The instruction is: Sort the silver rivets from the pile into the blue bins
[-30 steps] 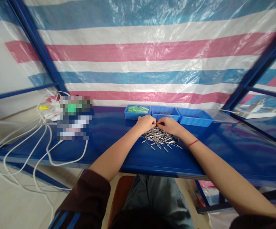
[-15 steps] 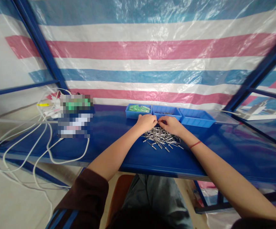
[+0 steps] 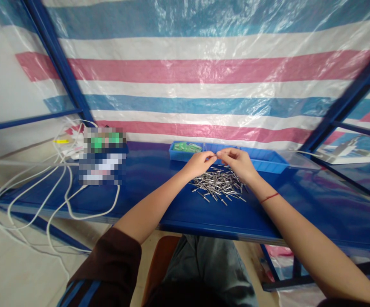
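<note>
A loose heap of silver blind rivets (image 3: 218,185) lies on the blue table. Just behind the heap, my left hand (image 3: 200,164) is closed, thumb and forefinger pinched together. Facing it, my right hand (image 3: 238,163) pinches at nearly the same spot, its fingertips almost meeting the left ones. Whatever sits between the fingertips is too small to make out. A blue bin with green pieces in clear packing (image 3: 186,147) stands behind my left hand. Another blue bin (image 3: 220,148) is partly covered by my hands.
A third blue bin (image 3: 270,162) stands at the right of the row. White cables (image 3: 66,187) loop over the table's left side beside a blurred object (image 3: 103,155). A white device (image 3: 348,153) sits at the far right. A striped sheet (image 3: 204,68) hangs behind.
Both hands have shifted slightly right, and the right hand is raised a little more over the heap. Fingertips remain pinched close together. The view has tilted slightly.
</note>
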`<control>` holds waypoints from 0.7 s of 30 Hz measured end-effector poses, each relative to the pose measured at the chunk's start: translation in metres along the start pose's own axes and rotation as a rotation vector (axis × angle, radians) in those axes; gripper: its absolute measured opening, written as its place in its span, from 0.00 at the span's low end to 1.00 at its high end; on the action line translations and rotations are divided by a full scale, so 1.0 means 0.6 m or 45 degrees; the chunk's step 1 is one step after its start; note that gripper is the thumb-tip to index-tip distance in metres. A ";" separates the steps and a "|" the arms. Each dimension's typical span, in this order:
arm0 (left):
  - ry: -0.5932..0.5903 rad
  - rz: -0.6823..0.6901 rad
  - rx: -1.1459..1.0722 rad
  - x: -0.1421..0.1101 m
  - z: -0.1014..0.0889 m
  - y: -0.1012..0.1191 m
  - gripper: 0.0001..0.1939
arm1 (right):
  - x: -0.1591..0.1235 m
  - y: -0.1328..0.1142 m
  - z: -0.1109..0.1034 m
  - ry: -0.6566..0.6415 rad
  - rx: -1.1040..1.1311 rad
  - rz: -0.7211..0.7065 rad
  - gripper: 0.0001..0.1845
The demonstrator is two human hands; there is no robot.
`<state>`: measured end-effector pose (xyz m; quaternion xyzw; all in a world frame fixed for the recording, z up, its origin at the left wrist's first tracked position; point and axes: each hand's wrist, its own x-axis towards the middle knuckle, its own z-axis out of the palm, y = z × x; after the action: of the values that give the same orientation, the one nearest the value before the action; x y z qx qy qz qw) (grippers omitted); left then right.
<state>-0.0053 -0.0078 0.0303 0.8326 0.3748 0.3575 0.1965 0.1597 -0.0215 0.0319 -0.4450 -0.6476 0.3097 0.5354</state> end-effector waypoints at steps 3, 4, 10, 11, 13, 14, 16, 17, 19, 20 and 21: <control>0.007 -0.014 -0.146 -0.002 0.005 0.003 0.09 | 0.000 -0.001 -0.001 0.060 0.017 -0.041 0.22; 0.007 -0.022 -0.181 -0.003 0.007 0.004 0.08 | 0.000 -0.001 -0.001 0.077 0.017 -0.047 0.23; -0.008 -0.061 -0.258 -0.001 0.017 -0.002 0.06 | 0.000 0.002 -0.001 -0.011 -0.051 -0.148 0.20; 0.003 -0.064 -0.265 -0.001 0.017 -0.003 0.06 | -0.001 0.002 -0.001 -0.028 -0.073 -0.169 0.19; 0.043 -0.081 -0.275 -0.001 0.014 -0.004 0.05 | -0.001 0.001 -0.002 -0.036 -0.126 -0.202 0.18; 0.068 -0.090 -0.278 -0.001 0.012 -0.004 0.05 | -0.001 0.001 -0.003 -0.029 -0.154 -0.213 0.17; 0.121 -0.100 -0.282 -0.001 0.009 -0.004 0.06 | 0.000 0.002 -0.006 -0.011 -0.215 -0.229 0.17; 0.150 -0.098 -0.282 -0.001 0.008 -0.003 0.06 | 0.001 0.002 -0.009 -0.008 -0.252 -0.237 0.17; 0.209 -0.088 -0.280 0.000 0.008 -0.004 0.07 | 0.001 0.003 -0.013 -0.020 -0.349 -0.247 0.18; 0.232 -0.083 -0.278 0.001 0.008 -0.005 0.07 | 0.000 0.003 -0.014 -0.045 -0.408 -0.250 0.19; 0.248 -0.080 -0.273 0.002 0.008 -0.006 0.08 | -0.001 0.003 -0.014 -0.085 -0.467 -0.255 0.20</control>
<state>-0.0028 -0.0049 0.0254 0.7560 0.3775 0.4684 0.2581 0.1680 -0.0219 0.0323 -0.4578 -0.7515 0.1464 0.4519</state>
